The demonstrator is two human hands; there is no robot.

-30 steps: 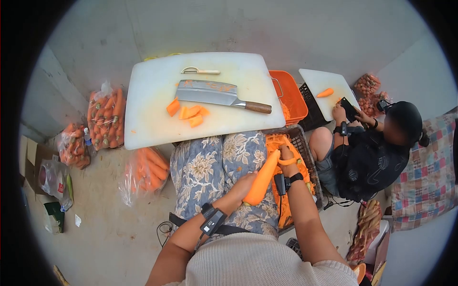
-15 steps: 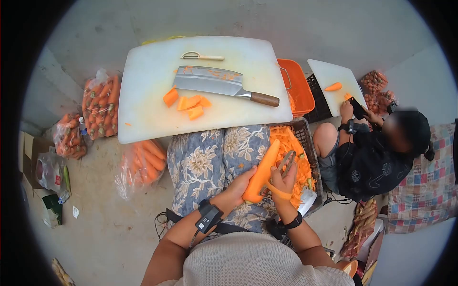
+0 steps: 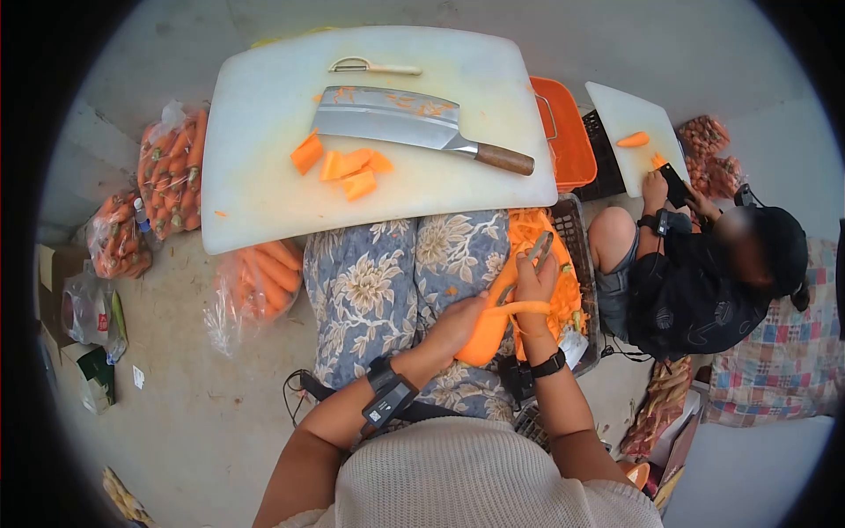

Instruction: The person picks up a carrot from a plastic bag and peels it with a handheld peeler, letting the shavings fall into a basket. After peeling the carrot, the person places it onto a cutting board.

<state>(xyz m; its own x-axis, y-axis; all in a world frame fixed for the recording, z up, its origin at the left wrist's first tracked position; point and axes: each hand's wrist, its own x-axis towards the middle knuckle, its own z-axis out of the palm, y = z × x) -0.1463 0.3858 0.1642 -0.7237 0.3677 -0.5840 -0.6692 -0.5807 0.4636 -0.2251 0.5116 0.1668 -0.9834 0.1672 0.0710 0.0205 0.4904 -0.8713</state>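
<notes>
In my left hand (image 3: pixel 458 327) is a large peeled carrot (image 3: pixel 482 341), fingers wrapped around it, over my lap on a grey-blue floral cloth (image 3: pixel 365 282). My right hand (image 3: pixel 535 286) grips a peeler (image 3: pixel 545 245) near the carrot's far end, which it partly hides. A long orange peel strip (image 3: pixel 530 308) hangs across my right wrist. Just beyond that hand, a dark crate (image 3: pixel 588 290) holds heaped carrot peelings (image 3: pixel 568 280). On the white cutting board (image 3: pixel 440 189) ahead lie a cleaver (image 3: pixel 392 116), a second peeler (image 3: pixel 378 67) and several cut carrot pieces (image 3: pixel 352 165).
Bags of carrots (image 3: pixel 172 172) stand left of the board, with another carrot bag (image 3: pixel 264 280) beneath its edge. An orange tub (image 3: pixel 568 132) sits at its right. Farther right, a co-worker (image 3: pixel 704 273) holds a dark blade at a smaller board (image 3: pixel 629 114) with a carrot (image 3: pixel 633 139).
My right hand and the peeler have shifted up toward the carrot's far end, and the carrot's angle has changed. The peel strip now stretches across my wrist. The whole view has shifted slightly.
</notes>
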